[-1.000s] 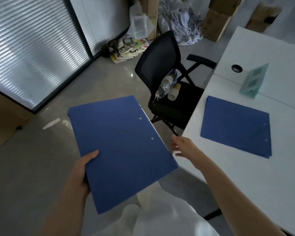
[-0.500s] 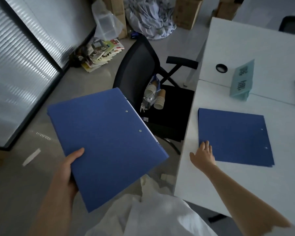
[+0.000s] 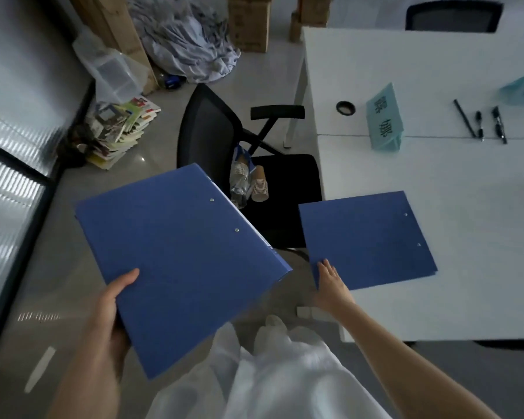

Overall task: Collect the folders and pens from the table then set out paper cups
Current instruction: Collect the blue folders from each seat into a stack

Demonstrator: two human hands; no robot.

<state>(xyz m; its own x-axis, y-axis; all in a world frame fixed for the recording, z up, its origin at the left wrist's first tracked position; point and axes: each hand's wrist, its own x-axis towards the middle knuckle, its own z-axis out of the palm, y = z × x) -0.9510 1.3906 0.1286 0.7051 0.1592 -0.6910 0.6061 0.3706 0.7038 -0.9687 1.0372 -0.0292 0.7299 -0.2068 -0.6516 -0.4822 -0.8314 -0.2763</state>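
Note:
My left hand (image 3: 114, 309) grips a blue folder (image 3: 179, 261) by its near left corner and holds it over the floor, left of the table. A second blue folder (image 3: 366, 240) lies flat on the white table (image 3: 436, 303), its left edge reaching past the table's edge. My right hand (image 3: 330, 282) rests on that folder's near left corner, fingers spread over it. Three dark pens (image 3: 481, 122) lie at the far right of the table. A stack of paper cups (image 3: 259, 184) in a plastic sleeve lies on the black office chair (image 3: 285, 192).
A teal name card (image 3: 384, 119) stands on the table near a round cable hole (image 3: 345, 107). Stacked magazines (image 3: 118, 131), a clear plastic bin (image 3: 115, 74), crumpled cloth and cardboard boxes (image 3: 248, 22) crowd the floor beyond the chair. Window blinds run along the left.
My right hand has reached from the air to the table folder's near left corner, and the folder's left edge now overhangs the table. The view swung right, bringing the pens into sight.

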